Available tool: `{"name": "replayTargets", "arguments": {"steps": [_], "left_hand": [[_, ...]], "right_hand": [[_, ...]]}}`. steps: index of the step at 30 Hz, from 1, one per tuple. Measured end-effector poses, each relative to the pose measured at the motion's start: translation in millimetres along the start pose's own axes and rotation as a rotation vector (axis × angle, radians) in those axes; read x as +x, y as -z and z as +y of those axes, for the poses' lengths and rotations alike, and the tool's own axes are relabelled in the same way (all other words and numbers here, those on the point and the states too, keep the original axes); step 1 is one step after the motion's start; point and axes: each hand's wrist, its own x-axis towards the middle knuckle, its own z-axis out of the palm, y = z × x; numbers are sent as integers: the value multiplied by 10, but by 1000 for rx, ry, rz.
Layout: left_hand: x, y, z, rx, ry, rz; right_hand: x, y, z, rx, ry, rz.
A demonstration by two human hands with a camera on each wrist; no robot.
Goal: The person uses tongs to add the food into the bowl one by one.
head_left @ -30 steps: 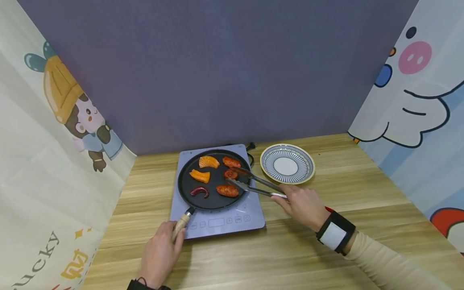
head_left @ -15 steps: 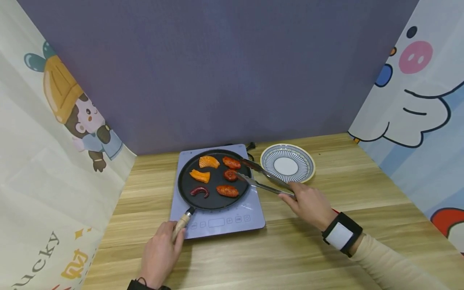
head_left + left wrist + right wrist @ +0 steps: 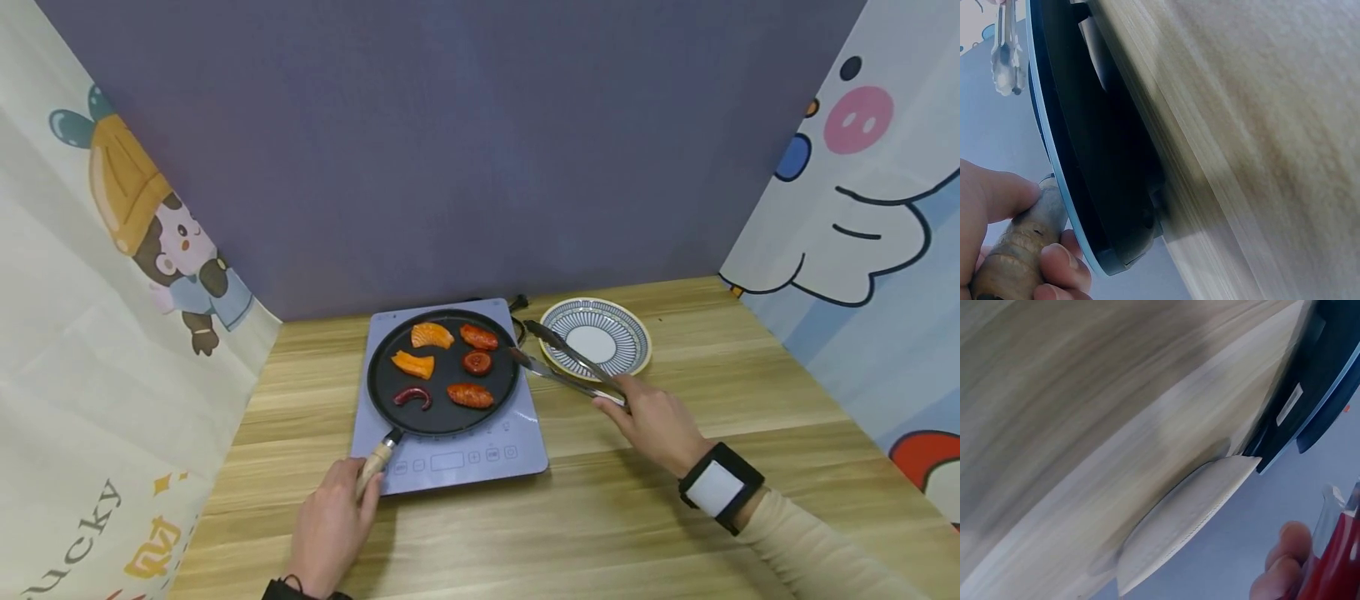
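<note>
My left hand (image 3: 330,525) grips the wooden handle (image 3: 378,457) of a black frying pan (image 3: 446,417); thumb and fingers wrap it in the left wrist view. The pan sits on a pale induction cooktop (image 3: 447,479). In it lie two orange salmon pieces (image 3: 432,335), a curled dark red piece (image 3: 413,397), two scored sausage-like pieces (image 3: 470,395) and a round reddish piece (image 3: 477,362). My right hand (image 3: 660,425) holds metal tongs (image 3: 558,377), spread with nothing between their tips, near the pan's right rim. Their red handle part (image 3: 1335,562) shows in the right wrist view.
A patterned plate (image 3: 600,340) stands right of the cooktop, partly under the tongs. A black cord (image 3: 519,305) lies behind the cooktop. A grey panel (image 3: 480,167) closes off the back of the wooden table (image 3: 480,542), with printed curtains at both sides.
The tongs have drawn right, from over the round piece and its neighbours to the pan's right rim and the plate. All the food stays in place. The left hand has not moved.
</note>
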Motion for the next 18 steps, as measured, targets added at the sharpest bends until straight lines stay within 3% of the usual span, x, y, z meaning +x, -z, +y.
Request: {"name": "replayTargets", "arguments": {"steps": [7, 18], "left_hand": [[-6, 8, 9, 4, 13, -12], [3, 7, 8, 3, 18, -25]], "right_hand": [[-46, 14, 103, 53, -85, -50], [-136, 20, 323, 33, -137, -36]]}}
